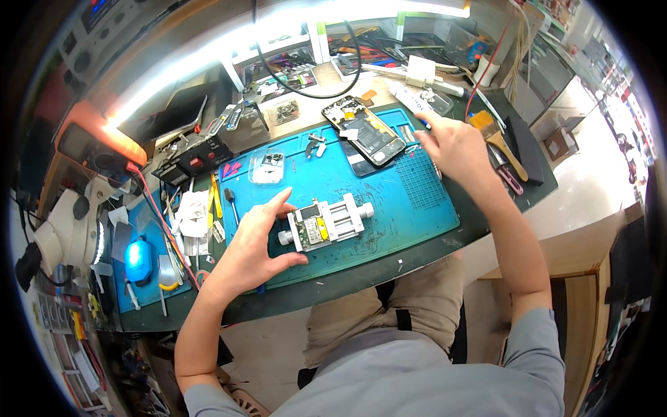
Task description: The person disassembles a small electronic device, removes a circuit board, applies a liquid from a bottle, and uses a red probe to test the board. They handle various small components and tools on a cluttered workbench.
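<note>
A metal clamp fixture (345, 218) with a small green circuit board (310, 230) in its left part lies on the blue work mat (389, 240). My left hand (253, 243) is around the left end of the fixture, thumb and index finger spread apart. Whether its fingertips touch the fixture I cannot tell. My right hand (455, 149) is over the mat's far right edge, fingers curled together beside a small blue-tipped thing. What they hold, if anything, is hidden. Left of that hand, an opened phone (375, 135) shows its battery and inner parts.
A clear plastic box (267, 167) with small parts sits on the mat. To the left are an orange multimeter (97, 146), a blue air blower (138, 260) and a microscope (59, 229). A brush (507, 153) and a black block (524, 149) lie to the right.
</note>
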Motion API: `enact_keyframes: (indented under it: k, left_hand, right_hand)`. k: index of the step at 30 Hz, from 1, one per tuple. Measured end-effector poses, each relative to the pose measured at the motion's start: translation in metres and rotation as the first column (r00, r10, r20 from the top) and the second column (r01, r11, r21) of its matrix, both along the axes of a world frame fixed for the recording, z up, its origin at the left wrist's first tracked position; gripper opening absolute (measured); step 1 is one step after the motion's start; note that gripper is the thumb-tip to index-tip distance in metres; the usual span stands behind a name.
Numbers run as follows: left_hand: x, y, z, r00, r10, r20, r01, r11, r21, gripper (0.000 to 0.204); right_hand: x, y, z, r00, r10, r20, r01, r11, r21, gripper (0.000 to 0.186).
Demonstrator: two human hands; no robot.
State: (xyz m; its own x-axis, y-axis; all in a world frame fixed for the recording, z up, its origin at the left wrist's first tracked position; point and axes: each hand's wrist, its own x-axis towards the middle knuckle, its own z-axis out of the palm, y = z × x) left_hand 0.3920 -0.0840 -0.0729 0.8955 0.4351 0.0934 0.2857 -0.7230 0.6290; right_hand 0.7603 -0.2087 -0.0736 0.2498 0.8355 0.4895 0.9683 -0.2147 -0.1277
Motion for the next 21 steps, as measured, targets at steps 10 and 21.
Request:
enact_keyframes:
  k: [10,21]
  left_hand:
    - [0.008,0.015,0.002,0.998,-0.058,-0.021,0.057,0.997,-0.052,0.074]
    - [-0.002,0.010,-0.014,0.995,-0.008,0.103,0.000,0.997,0.071,0.066]
  right_hand:
    - [-0.099,0.045,0.024,0.667,0.696,-0.265,-0.732,0.678,-0.062,0.062]
    - [-0.115,0.029,0.009,0.664,0.675,-0.320,-0.745,0.634,-0.209,0.090]
